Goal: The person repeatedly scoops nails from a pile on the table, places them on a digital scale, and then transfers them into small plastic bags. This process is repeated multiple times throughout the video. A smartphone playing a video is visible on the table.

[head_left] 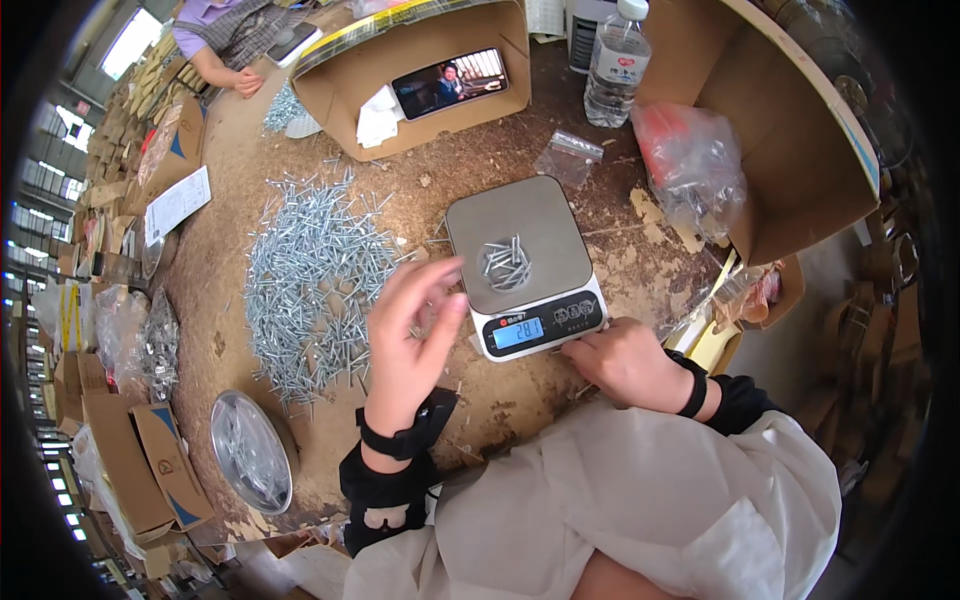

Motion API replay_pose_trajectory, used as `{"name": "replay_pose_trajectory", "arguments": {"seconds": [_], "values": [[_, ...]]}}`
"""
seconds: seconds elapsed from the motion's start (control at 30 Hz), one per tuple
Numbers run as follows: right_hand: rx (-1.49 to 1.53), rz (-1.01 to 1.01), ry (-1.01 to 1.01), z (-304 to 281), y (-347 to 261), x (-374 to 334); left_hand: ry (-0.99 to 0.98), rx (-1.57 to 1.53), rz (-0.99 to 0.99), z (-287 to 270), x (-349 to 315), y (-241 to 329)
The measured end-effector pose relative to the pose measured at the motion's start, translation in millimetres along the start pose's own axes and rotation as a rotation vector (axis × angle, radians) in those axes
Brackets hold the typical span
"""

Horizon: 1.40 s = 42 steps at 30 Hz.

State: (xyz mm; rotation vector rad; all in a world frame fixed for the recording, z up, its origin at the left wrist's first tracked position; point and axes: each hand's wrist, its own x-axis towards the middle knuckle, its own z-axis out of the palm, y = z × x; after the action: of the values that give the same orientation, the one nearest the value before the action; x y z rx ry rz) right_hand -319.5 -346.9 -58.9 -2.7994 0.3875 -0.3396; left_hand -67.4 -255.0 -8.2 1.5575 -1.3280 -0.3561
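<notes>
A small digital scale (522,195) with a grey metal plate and a lit display lies before me. On its plate a little clump of silver screws (505,263) sits, seemingly in a clear bag or dish. My left hand (410,318) hovers at the scale's left edge, thumb and fingers apart, holding nothing visible. My right hand (622,362) rests at the scale's near right corner with curled fingers; what they hold, if anything, is hidden. Left of the scale spreads a large loose heap of screws (310,285) on the worn brown table (225,345).
A metal bowl (282,480) with clear bags stands near left. Behind the scale are a carton (440,125) holding a propped phone (450,84), a zip bag (570,155) and a water bottle (614,70). An open carton (800,190) stands right. Another person's hand (247,82) is far left.
</notes>
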Motion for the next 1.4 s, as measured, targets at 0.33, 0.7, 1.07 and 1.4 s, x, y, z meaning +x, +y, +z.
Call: {"name": "replay_pose_trajectory", "arguments": {"seconds": [0.33,0.7,1.07,1.4], "values": [[0.075,0.052,-0.137,-9.4,3.2,-2.1,-0.193,0.288,0.015,16.4,-31.3,-0.9],[0.195,0.070,-0.127,-14.0,5.6,-1.7,-0.338,0.492,0.124,31.6,-29.3,-7.1],[0.252,-0.175,0.161,-52.7,7.9,44.3,-0.415,0.581,0.043,29.8,-36.1,-3.6],[0.082,0.265,0.367,-74.8,101.0,110.8,0.232,0.365,-0.192,-63.6,-47.5,1.8]]}}
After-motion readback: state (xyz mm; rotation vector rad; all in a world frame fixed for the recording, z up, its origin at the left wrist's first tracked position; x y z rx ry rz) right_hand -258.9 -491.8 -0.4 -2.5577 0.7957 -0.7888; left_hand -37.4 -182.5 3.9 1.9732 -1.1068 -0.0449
